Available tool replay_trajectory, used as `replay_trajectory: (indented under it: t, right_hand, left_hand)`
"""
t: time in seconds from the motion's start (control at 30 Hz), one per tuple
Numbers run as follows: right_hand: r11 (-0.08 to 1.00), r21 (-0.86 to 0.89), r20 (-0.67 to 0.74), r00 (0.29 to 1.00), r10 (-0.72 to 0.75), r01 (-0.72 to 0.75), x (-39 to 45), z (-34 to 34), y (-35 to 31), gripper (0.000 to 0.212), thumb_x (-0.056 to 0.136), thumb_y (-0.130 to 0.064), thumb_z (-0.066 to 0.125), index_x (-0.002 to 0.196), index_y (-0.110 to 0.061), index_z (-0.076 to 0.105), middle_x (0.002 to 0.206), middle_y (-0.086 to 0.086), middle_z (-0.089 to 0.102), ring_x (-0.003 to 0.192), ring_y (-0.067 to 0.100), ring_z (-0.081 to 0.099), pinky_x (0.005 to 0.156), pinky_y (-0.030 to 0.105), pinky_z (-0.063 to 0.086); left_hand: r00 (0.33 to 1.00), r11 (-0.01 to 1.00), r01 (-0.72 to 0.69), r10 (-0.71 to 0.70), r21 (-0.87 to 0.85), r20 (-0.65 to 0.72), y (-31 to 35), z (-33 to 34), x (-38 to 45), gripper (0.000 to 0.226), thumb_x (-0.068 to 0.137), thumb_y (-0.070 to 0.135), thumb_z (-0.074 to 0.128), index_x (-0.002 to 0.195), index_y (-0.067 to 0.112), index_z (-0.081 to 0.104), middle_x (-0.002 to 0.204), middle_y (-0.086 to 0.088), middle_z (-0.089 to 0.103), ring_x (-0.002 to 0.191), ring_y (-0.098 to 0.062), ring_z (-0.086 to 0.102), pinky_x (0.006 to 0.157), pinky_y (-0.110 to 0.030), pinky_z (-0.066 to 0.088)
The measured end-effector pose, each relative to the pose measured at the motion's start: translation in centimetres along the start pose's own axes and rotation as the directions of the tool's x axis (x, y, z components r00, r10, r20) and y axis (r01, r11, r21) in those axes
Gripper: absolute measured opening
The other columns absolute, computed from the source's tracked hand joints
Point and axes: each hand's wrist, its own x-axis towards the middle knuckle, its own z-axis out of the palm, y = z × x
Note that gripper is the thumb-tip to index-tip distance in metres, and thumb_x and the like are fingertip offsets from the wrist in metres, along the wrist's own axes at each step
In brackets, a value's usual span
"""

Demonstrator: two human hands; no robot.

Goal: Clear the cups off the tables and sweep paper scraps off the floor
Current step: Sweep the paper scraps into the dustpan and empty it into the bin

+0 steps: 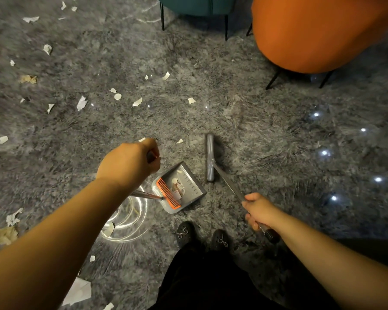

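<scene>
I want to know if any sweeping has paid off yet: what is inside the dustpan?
A few pale paper scraps lie inside the grey dustpan, beside its orange comb. Whatever sits under the comb's teeth cannot be seen.

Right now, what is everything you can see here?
paper scraps: many, white, scattered over the carpet, mostly left
dustpan: one, grey with orange comb, on carpet at centre, a few scraps inside
dustpan handle: one, long, gripped by left hand
broom: one, grey head, on carpet right of dustpan
orange chair: one, top right
teal chair: one, top centre
carpet: one, grey, shaggy
shoes: two, black, bottom centre
left hand: grips dustpan handle
right hand: grips broom handle
</scene>
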Motion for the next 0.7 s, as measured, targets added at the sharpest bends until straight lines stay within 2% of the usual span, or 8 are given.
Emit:
replay_trajectory:
  t: [0.2, 0.33, 0.53, 0.7]
  right_hand:
    - [0.994, -0.067, -0.024, 0.996, -0.09, 0.088, -0.2, 0.7, -4.1, 0.034, 0.103, -0.021, 0.042, 0.136, -0.012, 0.041, 0.064, 0.009, 0.048, 0.03, 0.01, 0.038, 0.03, 0.018, 0.034]
    - [0.981, -0.122, -0.039, 0.987, -0.155, 0.15, 1.2, 0.8, -8.0, 0.032, 0.102, -0.018, 0.044, 0.133, -0.014, 0.045, 0.063, 0.009, 0.048, 0.04, 0.015, 0.04, 0.033, 0.02, 0.035]
    - [0.931, -0.311, -0.028, 0.977, -0.21, 0.191, 5.4, -0.3, -15.1, 0.031, 0.1, -0.018, 0.048, 0.131, -0.015, 0.048, 0.066, 0.009, 0.054, 0.043, 0.017, 0.044, 0.036, 0.021, 0.037]
    - [0.858, -0.471, 0.012, 0.973, -0.229, 0.208, 9.7, -1.1, -22.3, 0.035, 0.1, -0.019, 0.048, 0.135, -0.015, 0.046, 0.07, 0.009, 0.055, 0.048, 0.019, 0.047, 0.04, 0.024, 0.038]
  left_hand:
    - [0.988, 0.988, 0.134, -0.139, -0.076, -0.068, -3.2, -2.0, 0.6, 0.011, 0.085, 0.037, 0.069, 0.086, 0.032, 0.06, 0.074, 0.003, 0.066, 0.068, -0.024, 0.061, 0.057, -0.032, 0.05]
    - [0.972, 0.975, 0.19, -0.204, -0.117, -0.117, -5.5, -3.8, 1.5, 0.011, 0.083, 0.036, 0.07, 0.082, 0.033, 0.059, 0.07, 0.006, 0.063, 0.067, -0.021, 0.059, 0.058, -0.03, 0.047]
    - [0.954, 0.959, 0.26, -0.274, -0.114, -0.124, -7.9, -5.5, 4.4, 0.01, 0.084, 0.035, 0.069, 0.087, 0.029, 0.062, 0.079, 0.0, 0.069, 0.075, -0.026, 0.063, 0.066, -0.039, 0.055]
    - [0.937, 0.942, 0.321, -0.331, -0.101, -0.111, -9.1, -5.2, 7.6, 0.011, 0.085, 0.031, 0.07, 0.092, 0.028, 0.063, 0.079, 0.002, 0.066, 0.072, -0.023, 0.06, 0.063, -0.035, 0.052]
